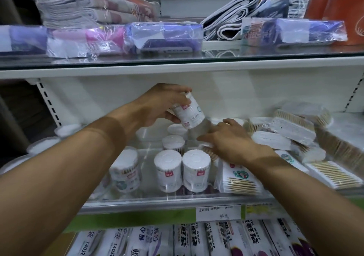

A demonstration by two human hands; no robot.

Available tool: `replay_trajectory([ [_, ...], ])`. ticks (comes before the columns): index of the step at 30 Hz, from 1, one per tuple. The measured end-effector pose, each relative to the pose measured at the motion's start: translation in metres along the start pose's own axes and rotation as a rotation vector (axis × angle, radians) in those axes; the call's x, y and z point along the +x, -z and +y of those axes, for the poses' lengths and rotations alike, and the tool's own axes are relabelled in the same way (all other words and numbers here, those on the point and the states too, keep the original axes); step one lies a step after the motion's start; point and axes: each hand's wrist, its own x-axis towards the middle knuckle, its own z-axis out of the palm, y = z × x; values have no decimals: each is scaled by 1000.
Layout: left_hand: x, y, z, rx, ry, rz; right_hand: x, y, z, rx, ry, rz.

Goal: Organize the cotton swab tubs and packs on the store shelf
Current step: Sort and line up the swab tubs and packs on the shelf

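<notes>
Our left hand [157,104] grips a tilted cotton swab tub [189,113]; right hand [226,139], fingers relaxed, steadies flat swab packs [239,179]. We should stand the tub upright behind the row.

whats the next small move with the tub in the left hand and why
Probably lower the tilted tub that the left hand grips and stand it upright in the gap behind the right-hand front tub. The other tubs stand in rows there, and the right hand rests on the flat packs beside that gap.

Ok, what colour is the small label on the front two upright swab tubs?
Red, on a white tub; its neighbour has the same. Head view shows it best.
</notes>
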Motion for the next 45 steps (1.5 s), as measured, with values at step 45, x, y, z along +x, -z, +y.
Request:
replay_trajectory([
  [45,1,2,6,263,-68,-48,2,11,15,1027,-548,113],
])
